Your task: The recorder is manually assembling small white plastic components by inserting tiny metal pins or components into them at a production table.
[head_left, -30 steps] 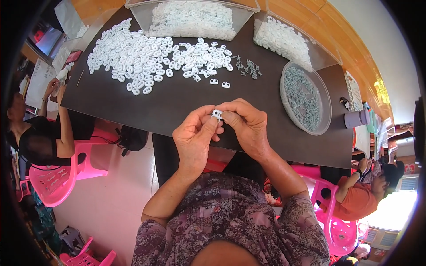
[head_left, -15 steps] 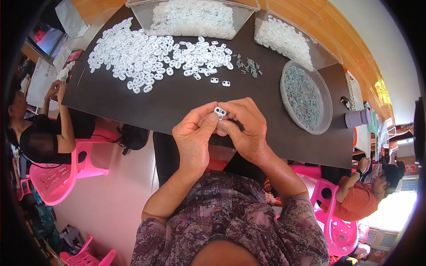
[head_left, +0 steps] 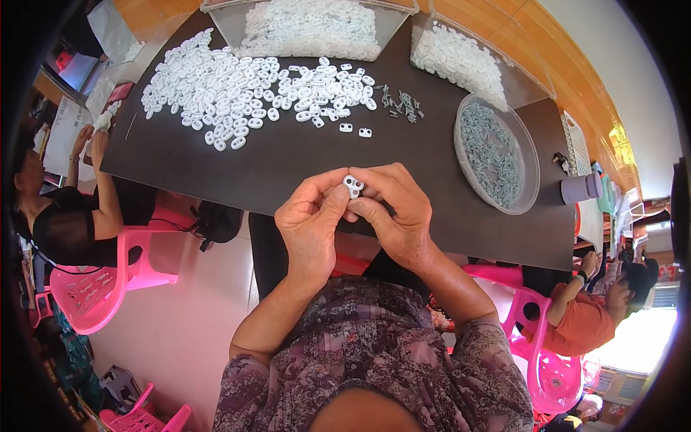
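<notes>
Just past the table's near edge, my left hand (head_left: 312, 223) and my right hand (head_left: 394, 214) meet with thumbs and forefingers closed around small white two-hole plastic pieces (head_left: 353, 184). One oval face with dark holes shows between the fingertips; the lower part is partly covered by the thumbs. Farther out lies a big heap of white oval pieces (head_left: 209, 90). Beside it a smaller heap of white two-hole pieces (head_left: 324, 90) spreads, with two single pieces (head_left: 355, 131) in front. A few small grey-green parts (head_left: 402, 105), too small to name, lie to its right.
Two clear bins (head_left: 398, 16) of white pieces stand at the back of the dark table (head_left: 216, 173). A round clear tub (head_left: 533, 169) at right holds many grey-green parts, near a lilac cup (head_left: 580, 189). People sit on both sides by pink chairs (head_left: 93, 291).
Both hands shift slightly left, still together. The white pieces between the fingertips have turned a little, and the lower one shows more.
</notes>
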Demonstrator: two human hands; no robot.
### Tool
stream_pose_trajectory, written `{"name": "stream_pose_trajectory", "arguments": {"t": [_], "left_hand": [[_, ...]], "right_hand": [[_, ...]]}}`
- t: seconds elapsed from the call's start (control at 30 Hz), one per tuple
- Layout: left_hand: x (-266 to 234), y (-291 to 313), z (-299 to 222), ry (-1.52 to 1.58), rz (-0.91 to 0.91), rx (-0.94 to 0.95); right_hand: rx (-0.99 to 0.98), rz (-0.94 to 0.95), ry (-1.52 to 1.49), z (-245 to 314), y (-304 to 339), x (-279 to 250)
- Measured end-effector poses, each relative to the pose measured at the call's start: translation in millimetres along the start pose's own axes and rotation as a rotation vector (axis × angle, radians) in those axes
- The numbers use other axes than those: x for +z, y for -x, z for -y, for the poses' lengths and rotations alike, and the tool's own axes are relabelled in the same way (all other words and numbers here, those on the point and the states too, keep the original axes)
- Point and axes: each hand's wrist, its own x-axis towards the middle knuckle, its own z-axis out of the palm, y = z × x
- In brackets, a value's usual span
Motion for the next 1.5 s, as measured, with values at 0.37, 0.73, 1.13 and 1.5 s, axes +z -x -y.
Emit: {"name": "stream_pose_trajectory", "arguments": {"t": [0.37, 0.73, 1.13, 1.5], "left_hand": [[-1.8, 4.4, -1.1, -0.006, 0.031, 0.079], [-3.0, 5.8, 5.6, -0.068, 0.061, 0.165], [6.7, 13.0, 11.7, -0.150, -0.032, 0.335], [10.2, 21.8, 10.7, -0.158, -0.048, 0.294]], "right_hand": [[-0.062, -0.081, 0.021, 8.1, -1.9, 8.2], [-0.144, -0.130, 0.022, 6.3, -0.8, 11.1], [-0.172, -0.196, 0.004, 7.8, 7.3, 18.3], [-0.182, -0.226, 0.056, 7.2, 12.7, 20.0]]}}
